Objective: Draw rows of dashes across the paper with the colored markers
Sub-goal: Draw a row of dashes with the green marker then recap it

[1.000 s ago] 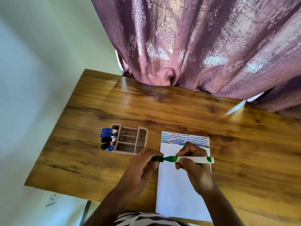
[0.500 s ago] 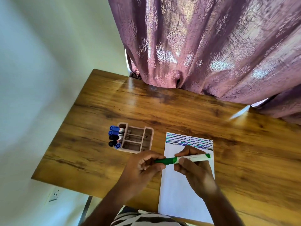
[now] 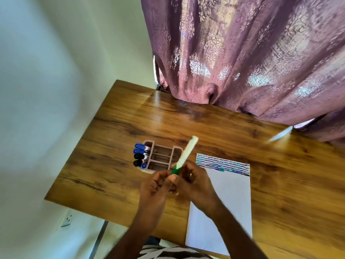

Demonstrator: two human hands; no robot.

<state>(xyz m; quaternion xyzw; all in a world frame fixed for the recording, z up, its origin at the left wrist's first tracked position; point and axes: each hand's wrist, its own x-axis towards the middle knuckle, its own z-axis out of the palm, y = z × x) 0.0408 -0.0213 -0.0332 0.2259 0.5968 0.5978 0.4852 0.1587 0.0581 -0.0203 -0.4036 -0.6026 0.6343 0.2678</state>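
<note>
Holding the green marker (image 3: 183,157) upright, both hands (image 3: 179,182) close together, fingers curled round its lower end, above the bench (image 3: 115,169) beside the paper (image 3: 226,195). Judged step: uncapping, cap hidden. Next: tip down below the dashes (image 3: 223,164).

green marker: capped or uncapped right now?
Cannot tell. The green marker points up and away; its lower green end is hidden between the left hand and right hand.
</note>
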